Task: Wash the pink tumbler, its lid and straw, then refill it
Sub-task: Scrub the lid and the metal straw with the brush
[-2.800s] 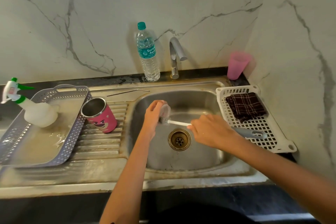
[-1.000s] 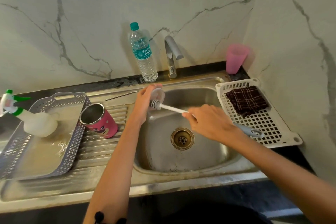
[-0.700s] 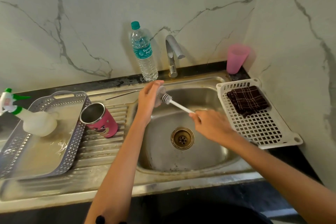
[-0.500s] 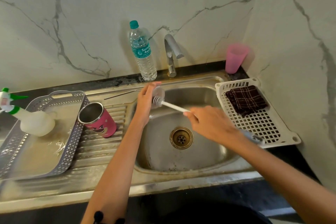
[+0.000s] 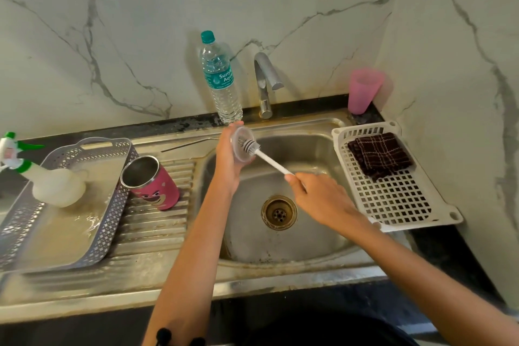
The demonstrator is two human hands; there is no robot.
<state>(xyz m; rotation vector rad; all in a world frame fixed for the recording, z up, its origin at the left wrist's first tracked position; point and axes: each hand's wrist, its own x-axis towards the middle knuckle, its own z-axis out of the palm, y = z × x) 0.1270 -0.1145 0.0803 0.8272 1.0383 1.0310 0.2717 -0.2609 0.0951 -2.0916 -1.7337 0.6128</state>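
My left hand (image 5: 229, 157) holds the clear round lid (image 5: 241, 146) upright over the left rim of the sink basin (image 5: 280, 239). My right hand (image 5: 317, 196) grips the white handle of a bottle brush (image 5: 269, 160), whose bristle head presses against the lid's inner face. The pink tumbler (image 5: 153, 182) with a bear face leans open-mouthed on the ribbed drainboard, against the grey tray. The thin metal straw (image 5: 191, 144) lies on the steel ledge behind the drainboard.
A water bottle (image 5: 222, 81) and the tap (image 5: 265, 84) stand at the back wall. A pink plastic cup (image 5: 363, 90) sits in the right corner. A white rack (image 5: 393, 191) holds a dark checked cloth (image 5: 379, 156). The grey tray (image 5: 92, 239) holds a spray bottle (image 5: 47, 182).
Both hands have stayed at the basin's back-left rim, with the lid turned to face me more. The brush keeps shifting across the lid, its head now inside it.
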